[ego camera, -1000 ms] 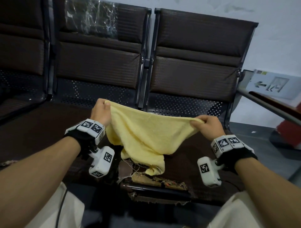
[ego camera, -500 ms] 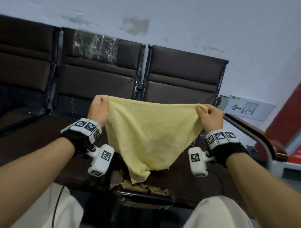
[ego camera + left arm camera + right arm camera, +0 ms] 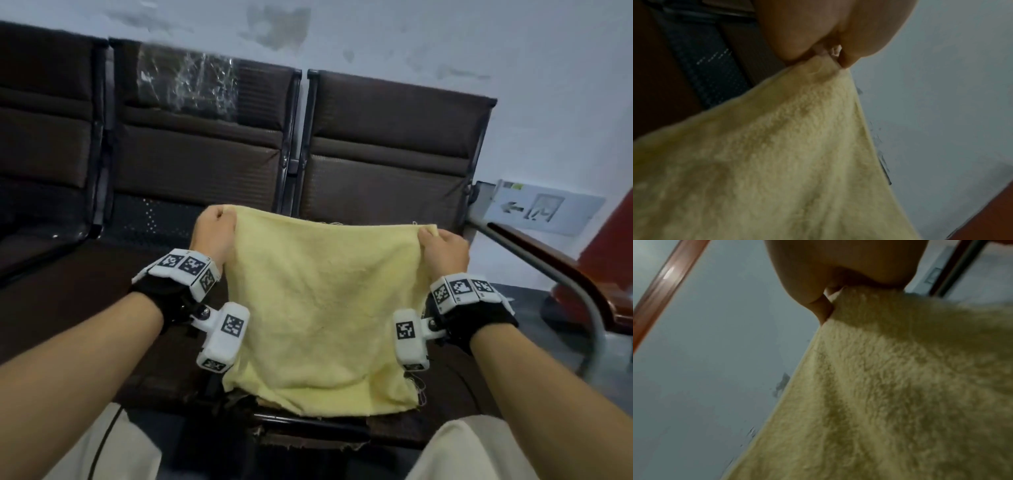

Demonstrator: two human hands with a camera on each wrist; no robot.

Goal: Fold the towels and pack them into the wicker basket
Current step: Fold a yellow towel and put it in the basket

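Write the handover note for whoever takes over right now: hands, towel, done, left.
Left hand: pinches the yellow towel at its top left corner.
Right hand: pinches the top right corner.
Towel: held up spread flat in front of the brown bench seats, lower edge hanging near the seat's front edge.
Done: towel opened out; no fold yet.
Left: fold it, pack it. The wicker basket is not in view.

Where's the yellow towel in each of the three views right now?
Head: towel centre, hanging between left hand and right hand.
Left wrist: lower left, corner pinched at top.
Right wrist: lower right, corner pinched at top.
Shared landmark: the stained grey wall.
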